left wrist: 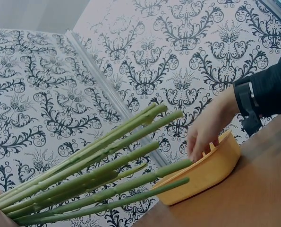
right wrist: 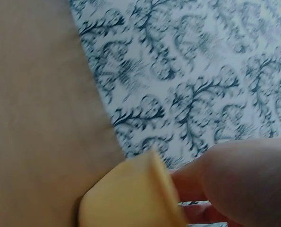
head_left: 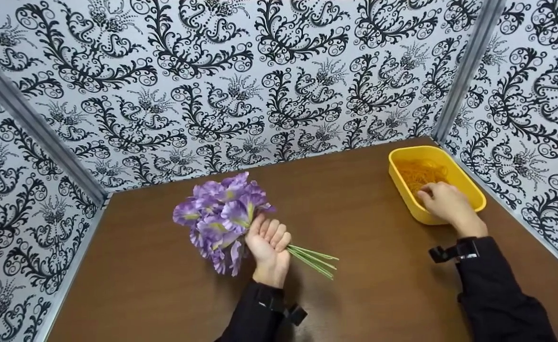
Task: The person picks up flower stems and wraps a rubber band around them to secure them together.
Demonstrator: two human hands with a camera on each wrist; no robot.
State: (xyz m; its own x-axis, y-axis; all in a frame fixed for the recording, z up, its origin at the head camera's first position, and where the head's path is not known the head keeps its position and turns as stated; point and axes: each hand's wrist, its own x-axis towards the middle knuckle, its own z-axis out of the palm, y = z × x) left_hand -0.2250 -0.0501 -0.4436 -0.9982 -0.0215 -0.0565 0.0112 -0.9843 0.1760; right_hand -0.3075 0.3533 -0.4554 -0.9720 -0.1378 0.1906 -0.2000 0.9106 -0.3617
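Stems [left wrist: 107, 165], slim, in curled left hand [head_left: 268, 242], right hand [head_left: 446, 203] partly in rounded yellow tub [head_left: 466, 186], grip unclear

The tub [head_left: 462, 183] looks smooth plastic; the petals [head_left: 219, 209], matt cloth; the tabletop [head_left: 345, 199], faintly glossy wood.

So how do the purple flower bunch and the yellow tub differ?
Colour: the flower bunch is purple with green stems; the tub is yellow.
Support: the flower bunch is gripped in the left hand; the tub stands on the table.
Form: the flower bunch is ruffled; the tub is smooth and holds amber strands.
Shared: a hand is at each; the right hand reaches into the tub.
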